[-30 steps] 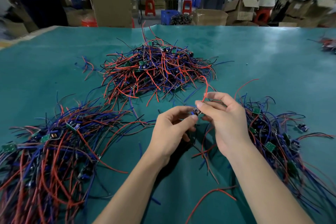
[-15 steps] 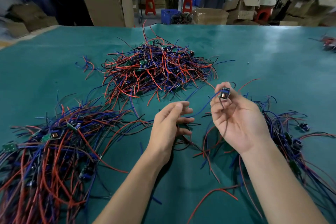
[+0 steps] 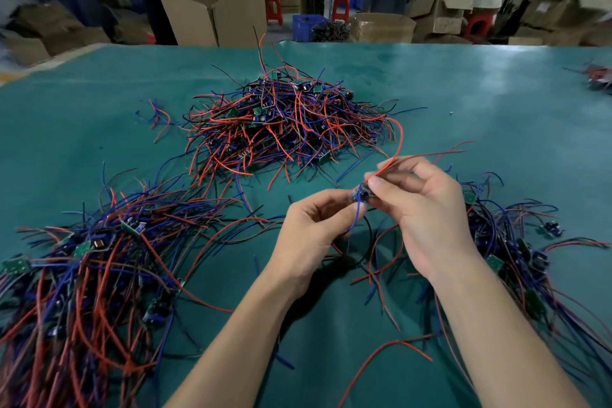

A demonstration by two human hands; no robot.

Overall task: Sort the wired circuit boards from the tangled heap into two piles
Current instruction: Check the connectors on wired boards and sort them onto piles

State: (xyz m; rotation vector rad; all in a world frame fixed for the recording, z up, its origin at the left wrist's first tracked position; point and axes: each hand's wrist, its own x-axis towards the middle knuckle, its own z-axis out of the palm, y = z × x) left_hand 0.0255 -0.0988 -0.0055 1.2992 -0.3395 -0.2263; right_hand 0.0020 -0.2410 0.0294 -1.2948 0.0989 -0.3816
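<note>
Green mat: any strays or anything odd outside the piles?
Yes. A small clump of red and blue wires lies alone, left of the far heap, and a loose red wire curls near the front edge. Both hands pinch one board. No visible damage.

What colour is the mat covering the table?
Teal green mat, plain and unpatterned, seen in the head view, the only one.

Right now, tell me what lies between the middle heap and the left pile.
In the head view, mostly bare green mat separates the middle heap from the left pile; only stray wire ends trail across it.
</note>
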